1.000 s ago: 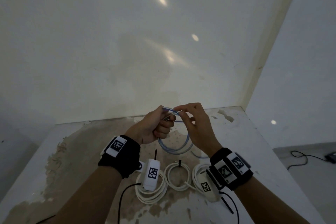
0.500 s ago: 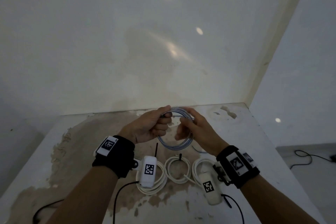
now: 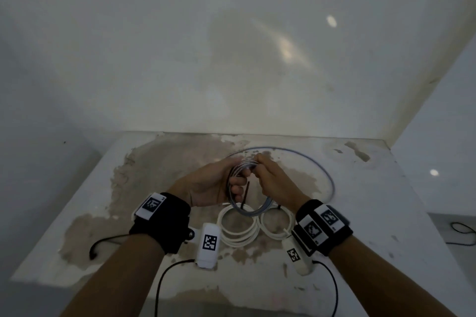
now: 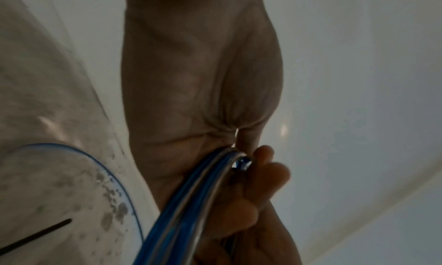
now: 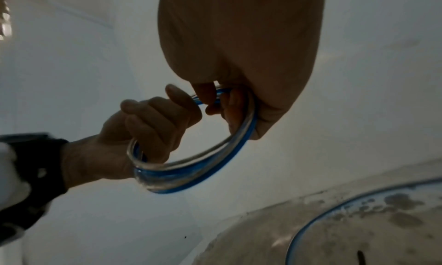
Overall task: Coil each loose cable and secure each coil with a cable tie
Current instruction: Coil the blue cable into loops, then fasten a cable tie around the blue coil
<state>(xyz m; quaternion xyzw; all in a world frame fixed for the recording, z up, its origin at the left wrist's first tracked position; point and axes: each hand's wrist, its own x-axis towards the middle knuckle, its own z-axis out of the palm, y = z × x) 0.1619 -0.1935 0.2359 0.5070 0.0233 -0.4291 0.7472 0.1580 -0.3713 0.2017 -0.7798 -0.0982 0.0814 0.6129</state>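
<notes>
Above the table I hold a coil of clear-and-blue cable (image 3: 247,211). My left hand (image 3: 219,183) grips its top left side with curled fingers. Right beside it, my right hand (image 3: 273,180) pinches the top of the coil. The right wrist view shows the coil (image 5: 191,167) hanging between the two hands. The rest of this cable runs as a wide loose loop (image 3: 327,177) over the table behind and right of my hands. The left wrist view shows strands of the coil (image 4: 186,203) running through my palm. A black cable tie (image 3: 246,193) lies on the table under the hands.
Two tied white cable coils (image 3: 238,226) (image 3: 277,224) lie on the worn white table (image 3: 128,213) just in front of my wrists. Walls close off the back and right. A black cable (image 3: 461,229) lies on the floor to the right.
Both hands still hold the coil, and the right hand has closed in on its top beside the left. A wide loose loop of the cable now shows on the table.
</notes>
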